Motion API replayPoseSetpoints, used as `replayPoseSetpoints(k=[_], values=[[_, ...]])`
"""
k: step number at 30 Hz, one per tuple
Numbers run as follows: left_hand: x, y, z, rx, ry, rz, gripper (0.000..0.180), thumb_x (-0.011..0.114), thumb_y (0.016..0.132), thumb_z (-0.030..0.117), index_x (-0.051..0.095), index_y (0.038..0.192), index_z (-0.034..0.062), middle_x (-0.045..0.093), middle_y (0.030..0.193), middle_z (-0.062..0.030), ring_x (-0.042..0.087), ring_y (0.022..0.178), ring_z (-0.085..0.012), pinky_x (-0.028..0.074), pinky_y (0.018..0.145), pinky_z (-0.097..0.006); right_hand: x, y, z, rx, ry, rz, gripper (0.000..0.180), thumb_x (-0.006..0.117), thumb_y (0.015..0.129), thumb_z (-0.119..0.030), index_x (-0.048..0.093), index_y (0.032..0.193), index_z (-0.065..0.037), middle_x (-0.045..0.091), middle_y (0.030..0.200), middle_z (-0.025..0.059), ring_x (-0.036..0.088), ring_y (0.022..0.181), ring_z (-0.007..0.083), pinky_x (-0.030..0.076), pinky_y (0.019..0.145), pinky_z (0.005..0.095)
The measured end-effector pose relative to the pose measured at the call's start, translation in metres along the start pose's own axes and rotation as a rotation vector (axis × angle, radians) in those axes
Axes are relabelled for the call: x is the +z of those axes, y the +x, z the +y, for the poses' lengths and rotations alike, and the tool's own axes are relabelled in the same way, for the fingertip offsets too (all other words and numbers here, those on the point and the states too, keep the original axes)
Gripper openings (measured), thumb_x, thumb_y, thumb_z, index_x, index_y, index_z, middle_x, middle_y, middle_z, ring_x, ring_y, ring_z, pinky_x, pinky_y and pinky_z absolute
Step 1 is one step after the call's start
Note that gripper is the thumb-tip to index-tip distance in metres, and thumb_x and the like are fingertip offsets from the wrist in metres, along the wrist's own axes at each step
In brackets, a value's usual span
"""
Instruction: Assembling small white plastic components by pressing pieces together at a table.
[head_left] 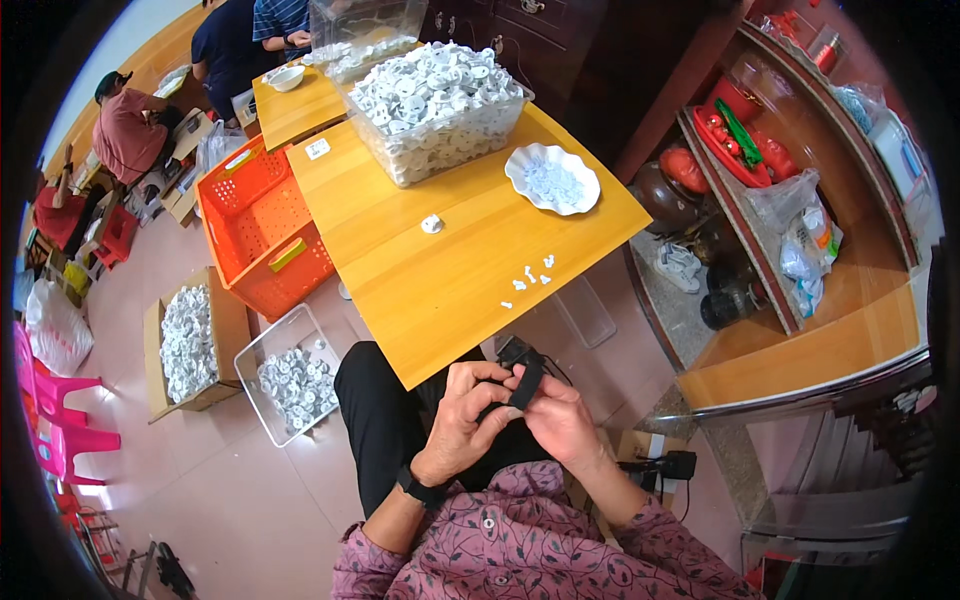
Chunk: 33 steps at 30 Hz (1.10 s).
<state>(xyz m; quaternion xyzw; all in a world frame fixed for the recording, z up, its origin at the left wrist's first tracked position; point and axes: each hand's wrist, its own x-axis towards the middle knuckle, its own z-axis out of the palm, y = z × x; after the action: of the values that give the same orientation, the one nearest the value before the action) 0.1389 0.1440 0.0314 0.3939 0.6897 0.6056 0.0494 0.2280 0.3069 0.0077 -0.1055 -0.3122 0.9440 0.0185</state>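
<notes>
Two hands [459,420], partly curled, pinch a black strap [528,380].

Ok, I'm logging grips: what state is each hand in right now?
Left hand: closed, holding a black strap.
Right hand: closed, holding the same black strap.

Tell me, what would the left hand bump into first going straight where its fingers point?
The left hand would probably meet the flat black strap first, then the right hand beyond it; exact depth is unclear.
</notes>
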Motion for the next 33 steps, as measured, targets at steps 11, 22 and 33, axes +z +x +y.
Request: replayPoseSetpoints(k=[11, 22, 33], values=[[-0.002, 0.007, 0.0, 0.014, -0.001, -0.161, 0.017, 0.081, 0.076, 0.006, 0.071, 0.089, 0.0081, 0.036, 0.148, -0.0178, 0.051, 0.115, -0.0295, 0.048, 0.094, -0.039, 0.016, -0.001, -0.005, -0.665, -1.341, -0.052, 0.036, 0.06, 0.093, 0.005, 0.061, 0.129, 0.004, 0.06, 0.134, 0.0199, 0.068, 0.11, 0.0303, 0.057, 0.093, 0.0366], [0.016, 0.001, 0.001, -0.009, -0.12, -0.138, 0.025, 0.08, 0.081, 0.011, 0.073, 0.104, 0.0117, 0.031, 0.151, -0.0208, 0.047, 0.127, -0.0323, 0.04, 0.105, -0.043, 0.005, 0.008, -0.008, -0.605, -1.07, 0.04, 0.052, 0.076, 0.085, -0.008, 0.059, 0.134, -0.003, 0.073, 0.11, 0.0163, 0.072, 0.097, 0.0202, 0.058, 0.081, 0.0319], [0.028, 0.006, 0.018, -0.085, -0.094, 0.178, 0.047, 0.084, 0.076, 0.026, 0.064, 0.114, 0.0079, 0.039, 0.137, -0.0168, 0.05, 0.114, -0.029, 0.04, 0.101, -0.042, 0.019, 0.005, -0.021, -0.379, -0.721, -0.003, 0.066, 0.078, 0.081, -0.002, 0.051, 0.142, -0.003, 0.066, 0.125, 0.014, 0.066, 0.105, 0.0157, 0.056, 0.088, 0.029]])
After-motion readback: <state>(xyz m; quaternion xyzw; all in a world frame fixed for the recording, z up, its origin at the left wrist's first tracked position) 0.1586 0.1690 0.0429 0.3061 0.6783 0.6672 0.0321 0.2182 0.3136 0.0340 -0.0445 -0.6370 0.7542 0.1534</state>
